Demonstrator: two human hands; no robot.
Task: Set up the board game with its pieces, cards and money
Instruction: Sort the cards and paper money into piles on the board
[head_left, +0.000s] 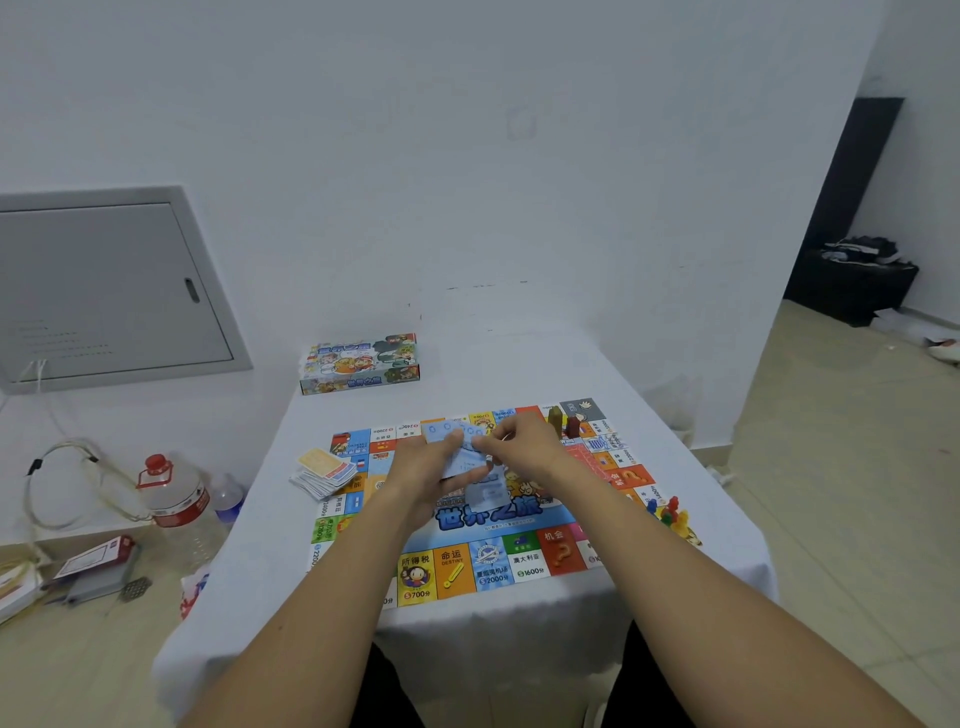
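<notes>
Game board (524, 558) lies flat on the white-clothed desk (701, 545), used here as the landmark. Both hands meet above the board's middle: left hand (421, 475) has its grip closed round a stack of pale blue play money (451, 435), fingers curled under the notes, thumb on top; right hand (522, 441) has its grip narrow, fingertips pinching the edge of the top notes of the same stack. One more blue note (485, 492) shows just below the hands over the board's centre; cannot tell if it is held or lying on the board. Card pile (326, 474), fanned and untidy, sits at the board's left edge, partly overlapping it. Yellowish and dark red building pieces (563, 423) stand upright at the board's far right corner. Coloured pawns (669, 514), blue, red, yellow and green, clustered at the board's right edge. Game box (360, 364) rests on the desk beyond the board's far left corner, well apart from it, against the wall. Left of the board, off the desk, on the floor: a clear plastic bottle with red cap (174, 499), a smaller bottle (228, 496) just beside it, white cables (67, 483), some papers and booklets (88, 566). Grey metal wall panel (104, 286) further left and beyond
</notes>
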